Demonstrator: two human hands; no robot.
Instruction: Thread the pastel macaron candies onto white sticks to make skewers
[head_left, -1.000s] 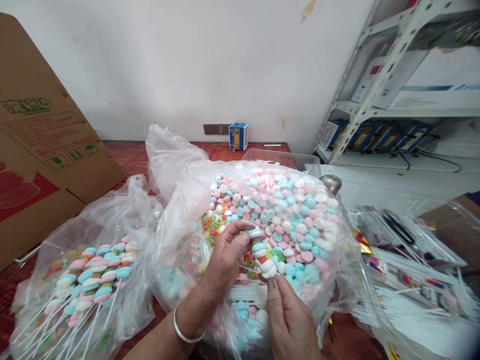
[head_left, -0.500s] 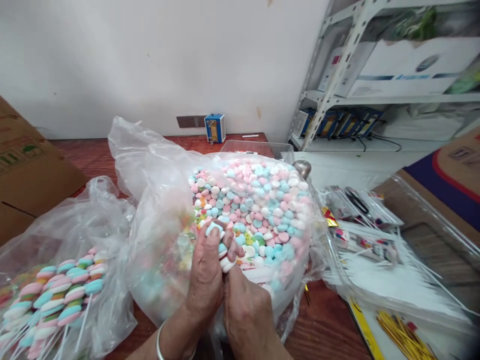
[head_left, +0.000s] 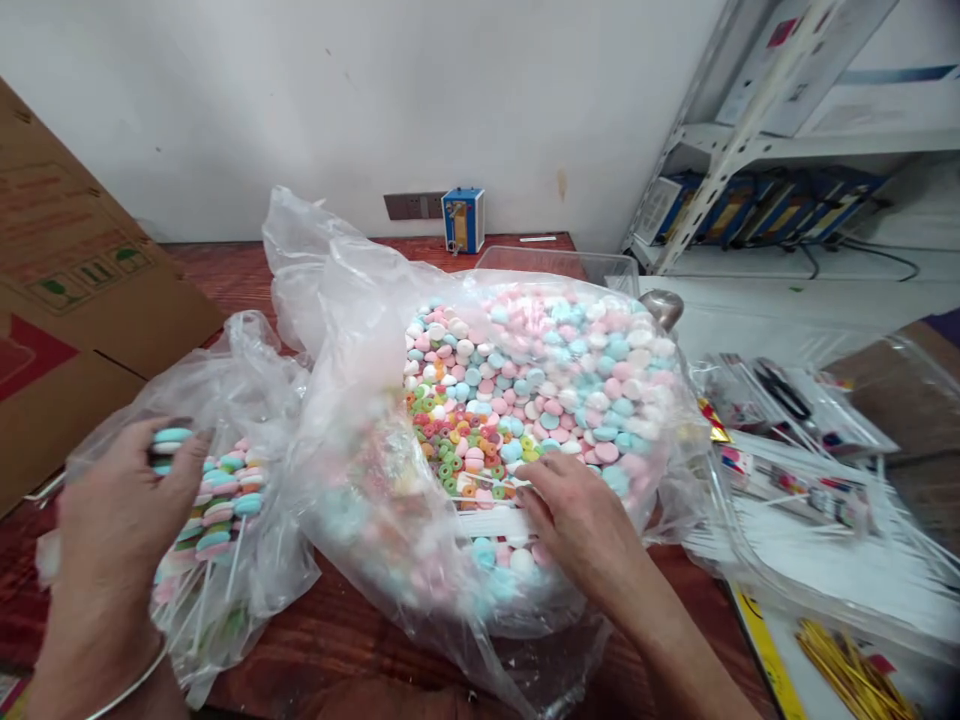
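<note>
At the left, my left hand [head_left: 124, 520] is closed around a marshmallow skewer [head_left: 172, 437], its blue and white top showing between thumb and fingers; the rest is hidden by the hand. Beneath and beside it, finished marshmallow skewers [head_left: 217, 515] on white sticks lie on a clear plastic bag [head_left: 281, 560]. My right hand [head_left: 581, 515] reaches into the large open bag [head_left: 360, 330], fingers bent and pinched at the end of a white stick [head_left: 491, 482]. Around those fingers are loose pink, blue and white marshmallows [head_left: 517, 375] and ring-shaped gummies [head_left: 450, 440].
A cardboard box [head_left: 75, 260] stands at the left. To the right are a clear tray of white sticks [head_left: 810, 570], gold twist ties [head_left: 847, 670] and scissors [head_left: 780, 388]. Behind the big bag sit a metal scoop [head_left: 661, 308] and a blue device [head_left: 463, 220]. A white shelf [head_left: 727, 150] rises at right.
My hands were together on a marshmallow skewer over the big bag. They have parted: the left carried the skewer left to the others, the right moved to the white sticks.
</note>
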